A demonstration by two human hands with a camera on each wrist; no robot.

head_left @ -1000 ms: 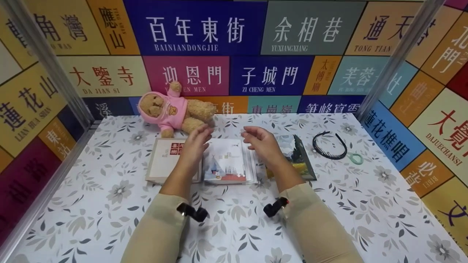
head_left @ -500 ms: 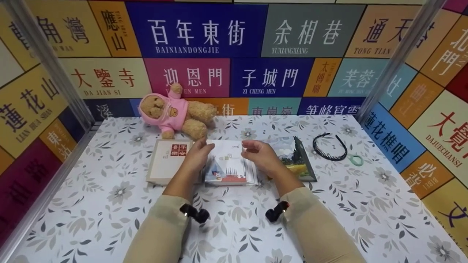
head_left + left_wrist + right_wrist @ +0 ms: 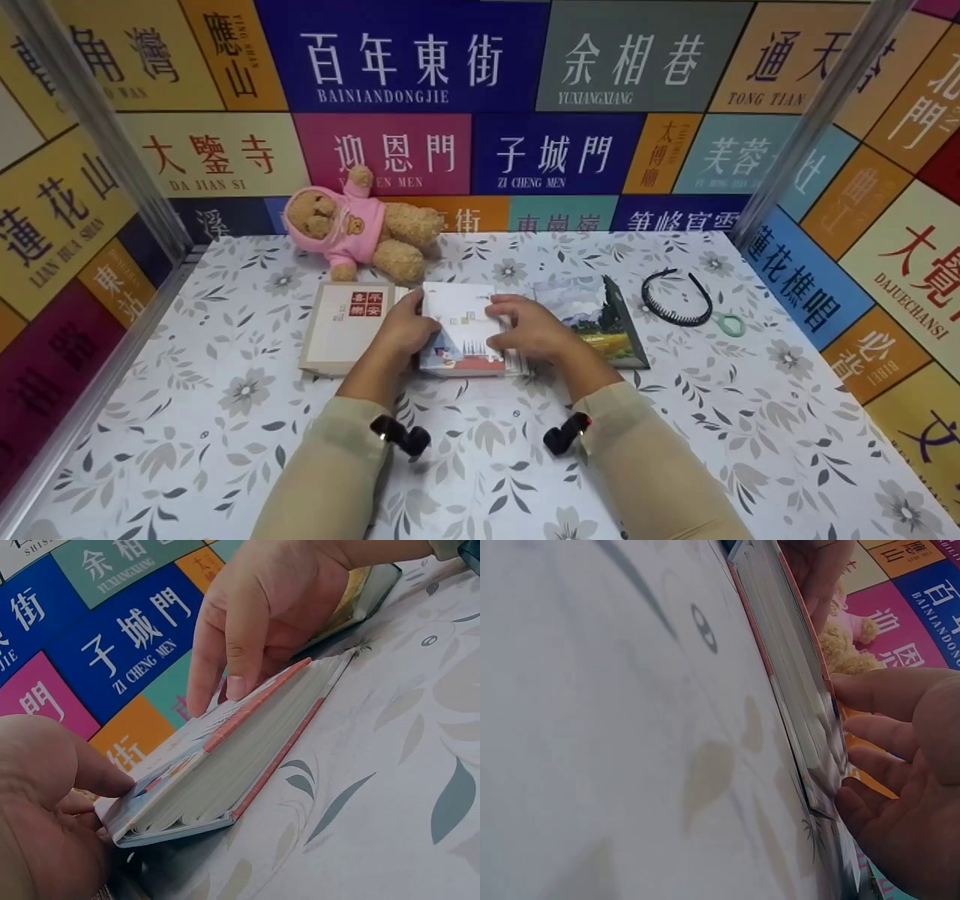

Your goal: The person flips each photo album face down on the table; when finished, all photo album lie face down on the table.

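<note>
A hardcover book (image 3: 461,341) with a white cover, small printed drawings and a red lower strip lies between my hands. My left hand (image 3: 403,330) holds its left edge, thumb on the cover and fingers down beside the spine. From the other side, my right hand (image 3: 531,328) rests its thumb and fingertips on the cover near the right edge, fingers spread and fairly straight. In the left wrist view the page block (image 3: 225,772) shows between the two covers. The right wrist view has the right fingertips (image 3: 847,795) along the book's edge.
Left of the book lies a beige book (image 3: 337,337) with red squares. A book with a painted landscape cover (image 3: 600,322) lies to the right. Beyond it are a black headband (image 3: 679,322) and a mint-green ring (image 3: 730,324). A teddy bear (image 3: 360,229) in pink sits behind.
Both hands have come down from above the book onto its sides. The left hand now grips the left edge, and the right fingers have moved inward onto the cover.
</note>
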